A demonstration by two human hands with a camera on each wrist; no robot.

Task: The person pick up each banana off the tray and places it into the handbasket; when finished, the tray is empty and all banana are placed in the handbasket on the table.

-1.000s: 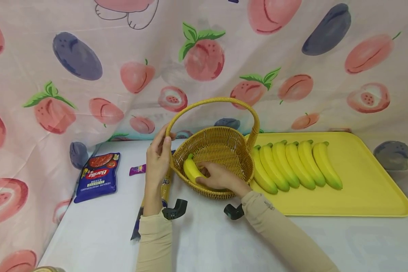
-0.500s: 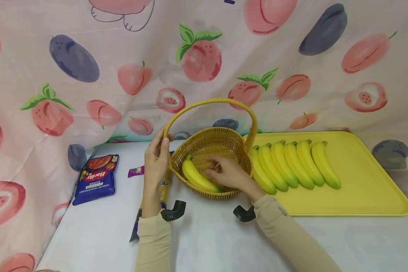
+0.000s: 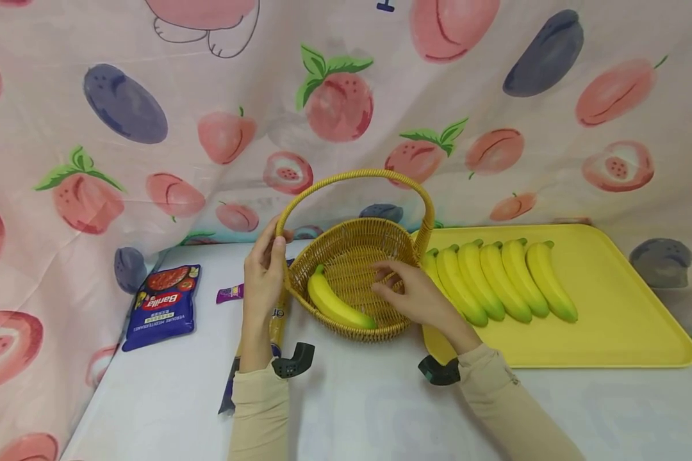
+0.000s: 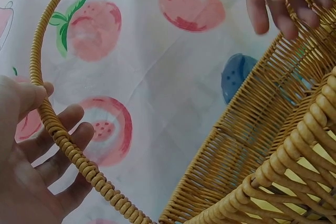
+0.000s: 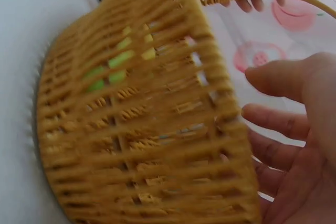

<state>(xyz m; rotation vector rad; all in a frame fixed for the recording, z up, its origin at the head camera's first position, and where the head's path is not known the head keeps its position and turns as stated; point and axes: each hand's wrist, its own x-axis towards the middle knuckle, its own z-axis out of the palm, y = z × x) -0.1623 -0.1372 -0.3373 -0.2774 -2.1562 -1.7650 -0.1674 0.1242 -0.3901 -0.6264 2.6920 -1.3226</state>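
1. A pale cloth [image 3: 352, 25] printed with peaches, plums and leaves hangs behind everything.
2. Below it spreads the white counter [image 3: 357, 403].
3. A yellow rectangular tray [image 3: 628, 314] lies on the counter's right side.
4. The wicker basket [image 3: 352, 272] stands centrally, just beside the tray and hiding part of its left edge; its tall basket handle [image 3: 354, 175] arches above.
5. Six bananas [image 3: 502, 280] lie side by side on the tray, the leftmost partly hidden.
6. A long blue-and-yellow package [image 3: 277, 323] lies partly covered by the left forearm.
7. A blue Barilla sauce pouch [image 3: 163, 314] lies farther left, its front facing up.
8. The left hand [image 3: 262, 272] has its grip curled round the basket handle, thumb on one side, fingers on the other.
9. The right hand [image 3: 412, 291] is over the basket's right side, its grip loosely spread and holding nothing; whether it touches the rim I cannot tell.
10. A single banana [image 3: 336, 306] lies inside the basket, along the near left wall, apart from both hands.
11. A small purple sachet [image 3: 229, 293] lies between pouch and left hand.
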